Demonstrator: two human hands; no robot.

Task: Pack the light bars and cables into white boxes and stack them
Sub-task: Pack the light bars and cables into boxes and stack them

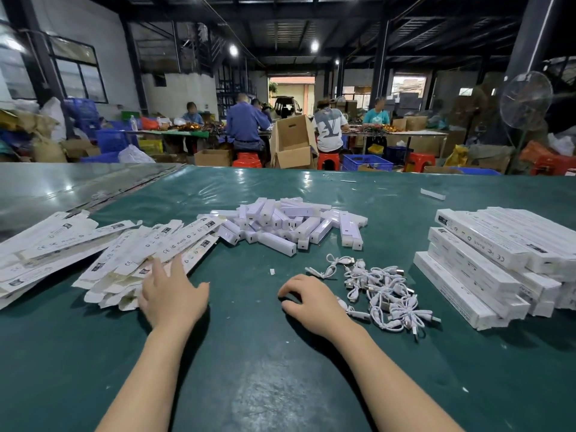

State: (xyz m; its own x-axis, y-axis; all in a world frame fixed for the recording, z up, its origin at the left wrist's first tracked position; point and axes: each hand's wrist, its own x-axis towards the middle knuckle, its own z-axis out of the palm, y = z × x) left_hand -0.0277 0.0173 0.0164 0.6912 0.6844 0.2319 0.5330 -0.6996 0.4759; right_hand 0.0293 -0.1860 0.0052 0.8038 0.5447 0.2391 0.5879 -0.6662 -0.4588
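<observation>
A heap of flat, unfolded white boxes (103, 251) lies at the left of the green table. My left hand (171, 291) rests with spread fingers on the near edge of that heap, holding nothing. A pile of white light bars (290, 222) sits in the middle. Coiled white cables (383, 288) lie tangled to its right. My right hand (308, 297) rests on the table just left of the cables, fingers curled loosely and empty. Packed white boxes (498, 260) are stacked in layers at the right.
The green table cover (249, 369) stretches wide in front of me. A single white piece (432, 193) lies far right on it. Beyond the table's far edge, several people sit at another table among cardboard boxes, blue crates and red stools.
</observation>
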